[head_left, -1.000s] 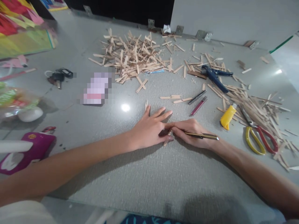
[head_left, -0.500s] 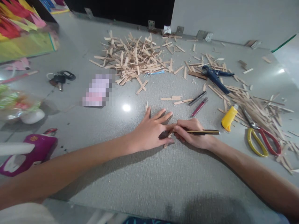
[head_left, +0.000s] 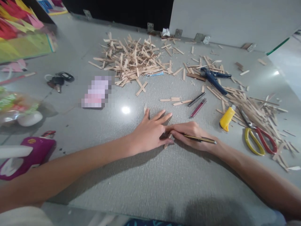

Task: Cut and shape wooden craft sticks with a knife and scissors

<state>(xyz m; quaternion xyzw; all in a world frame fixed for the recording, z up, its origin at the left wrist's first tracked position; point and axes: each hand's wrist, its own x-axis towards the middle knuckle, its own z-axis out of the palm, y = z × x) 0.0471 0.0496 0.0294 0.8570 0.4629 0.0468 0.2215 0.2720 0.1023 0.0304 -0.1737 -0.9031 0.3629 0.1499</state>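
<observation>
My left hand (head_left: 150, 133) lies on the table with its fingers spread. Its thumb and index finger press down on a small wooden craft stick (head_left: 166, 146), most of which is hidden under them. By its little finger there is a split stick piece (head_left: 145, 108). My right hand (head_left: 190, 135) is closed around a black and yellow pencil (head_left: 202, 139), whose front end is at the stick, beside my left index finger. The pencil's tip is hidden by my fingers. Beyond my right hand lie a dark pen (head_left: 196, 99) and a maroon pen-like tool (head_left: 198, 108).
A heap of craft sticks (head_left: 134, 59) lies at the back. On the right are blue-handled cutters (head_left: 215, 81), a yellow utility knife (head_left: 227, 118), scissors (head_left: 260, 139) and scattered sticks. On the left are keys (head_left: 57, 82), a blurred-out phone (head_left: 96, 92) and a purple glue gun (head_left: 39, 150).
The pencil's back end has tipped lower and a little left as my right hand turned. My left hand stays on the stick. The whole view has shifted slightly.
</observation>
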